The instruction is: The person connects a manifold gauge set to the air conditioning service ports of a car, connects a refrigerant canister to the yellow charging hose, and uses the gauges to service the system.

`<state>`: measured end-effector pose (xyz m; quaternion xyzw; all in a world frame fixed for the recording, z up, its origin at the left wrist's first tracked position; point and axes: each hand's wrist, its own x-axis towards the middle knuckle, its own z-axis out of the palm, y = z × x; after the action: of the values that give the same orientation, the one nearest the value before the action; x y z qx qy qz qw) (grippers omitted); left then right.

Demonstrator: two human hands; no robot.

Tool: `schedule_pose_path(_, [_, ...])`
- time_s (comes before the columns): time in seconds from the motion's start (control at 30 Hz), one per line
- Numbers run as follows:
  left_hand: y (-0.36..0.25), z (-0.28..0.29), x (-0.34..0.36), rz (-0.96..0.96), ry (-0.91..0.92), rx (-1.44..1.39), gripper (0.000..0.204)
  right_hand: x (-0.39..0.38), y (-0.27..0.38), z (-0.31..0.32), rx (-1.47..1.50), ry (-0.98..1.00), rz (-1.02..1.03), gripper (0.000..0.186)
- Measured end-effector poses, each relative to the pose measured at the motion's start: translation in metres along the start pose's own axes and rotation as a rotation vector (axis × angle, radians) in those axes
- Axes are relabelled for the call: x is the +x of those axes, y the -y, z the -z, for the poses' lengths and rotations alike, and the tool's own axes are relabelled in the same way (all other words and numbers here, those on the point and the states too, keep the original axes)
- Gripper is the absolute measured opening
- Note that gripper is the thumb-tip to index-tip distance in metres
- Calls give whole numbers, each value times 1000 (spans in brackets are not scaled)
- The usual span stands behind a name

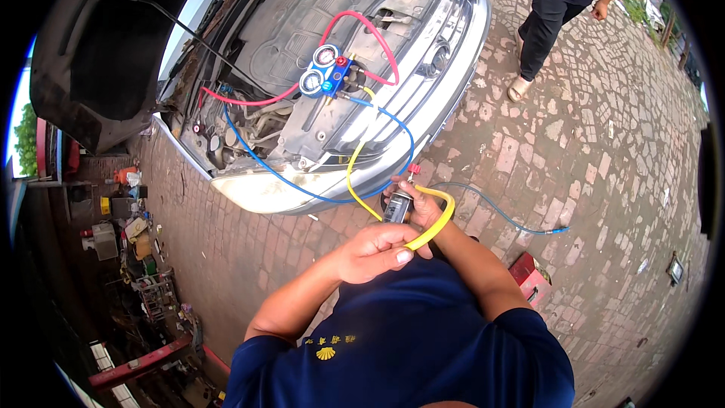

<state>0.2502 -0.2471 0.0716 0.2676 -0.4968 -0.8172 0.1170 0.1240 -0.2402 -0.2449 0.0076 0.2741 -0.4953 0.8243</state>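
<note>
My right hand is wrapped round a small dark can in front of my chest. A red-handled valve sits at the can's top. My left hand is closed on a yellow hose, which loops up toward the valve; whether it is joined there I cannot tell. The hose's other run rises to a blue manifold gauge set with two round dials, resting on the car's front panel. A red hose and a blue hose also leave the gauge set.
The silver car stands ahead, its hood raised on a prop rod. Another person stands at the far right. A dark hose with a blue end and a red box lie on the brick paving. Clutter lines the left.
</note>
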Motion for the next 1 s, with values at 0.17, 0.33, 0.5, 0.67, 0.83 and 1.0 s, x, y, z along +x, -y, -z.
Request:
schedule_pose_path(0.17, [18,69,-100,-352,-346,-164,32,-11,65,-78,-172,-172,99,41])
schedule_pose_path(0.33, [50,131,-158,-110,-509,-39,36,-62,115,-147,-84,-13,449,72])
schedule_pose_path(0.5, [55,176,-155,-220,-295,-195,84,-54,111,-180,-995,-206,315,68])
schedule_pose_path(0.67, [23,213,-127,-138,-160,-110,93,-55,121,-274,-1676,-203,288,77])
schedule_pose_path(0.83, [25,216,-74,-212,-358,80,46,-41,78,-305,-2066,-54,139,81])
schedule_pose_path(1.0, [19,212,-80,-312,-660,-73,49,-32,67,-261,-1675,39,491,76])
